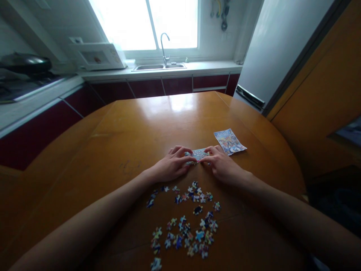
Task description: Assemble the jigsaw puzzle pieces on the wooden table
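Observation:
A partly joined jigsaw puzzle [200, 153], pale blue and multicoloured, lies flat on the wooden table [135, 124]. My left hand [174, 164] grips its left side, with curled fingers and the thumb at the near edge. On the opposite side my right hand [224, 165] does the same, its thumb and fingers closed on the right edge. Both hands cover the puzzle's ends. Between my forearms, loose jigsaw pieces [199, 236] are scattered nearer to me. Just beyond my right hand rests a printed picture sheet [229, 141], slightly creased.
Past the table's far edge runs a counter with a sink [150, 67] and a tall faucet [163, 47]. A white microwave [97, 56] and a dark pan [26, 62] on the stove stand to the left. The fridge [284, 41] is at the right.

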The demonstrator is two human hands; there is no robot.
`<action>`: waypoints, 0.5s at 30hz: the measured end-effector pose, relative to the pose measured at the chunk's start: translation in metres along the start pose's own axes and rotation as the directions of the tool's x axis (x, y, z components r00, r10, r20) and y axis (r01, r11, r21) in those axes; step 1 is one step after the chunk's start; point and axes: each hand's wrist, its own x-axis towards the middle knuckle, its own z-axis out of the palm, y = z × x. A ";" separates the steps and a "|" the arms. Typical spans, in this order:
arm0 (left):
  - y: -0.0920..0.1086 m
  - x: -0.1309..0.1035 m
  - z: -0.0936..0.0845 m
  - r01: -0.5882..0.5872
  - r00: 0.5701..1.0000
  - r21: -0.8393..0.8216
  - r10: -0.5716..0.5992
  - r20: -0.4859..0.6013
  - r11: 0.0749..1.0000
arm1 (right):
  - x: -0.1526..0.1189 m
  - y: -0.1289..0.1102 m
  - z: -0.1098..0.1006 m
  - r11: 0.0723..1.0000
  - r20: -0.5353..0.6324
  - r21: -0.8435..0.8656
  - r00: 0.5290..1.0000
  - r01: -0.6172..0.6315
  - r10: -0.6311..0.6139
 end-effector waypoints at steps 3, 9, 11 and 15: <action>0.000 0.000 0.000 -0.002 1.000 -0.005 0.001 -0.007 1.000 | 0.001 0.002 0.001 1.000 0.007 -0.017 1.000 0.006 -0.006; 0.001 0.001 0.000 -0.001 1.000 0.018 0.001 -0.004 1.000 | 0.001 0.004 0.003 1.000 0.001 0.018 1.000 0.015 -0.015; 0.001 0.001 0.001 0.002 1.000 0.022 -0.002 -0.002 1.000 | 0.001 0.003 0.003 1.000 -0.004 0.025 1.000 0.017 -0.017; 0.001 0.000 0.001 0.000 1.000 0.026 0.000 -0.004 1.000 | 0.001 0.004 0.003 1.000 -0.021 0.022 1.000 0.021 -0.021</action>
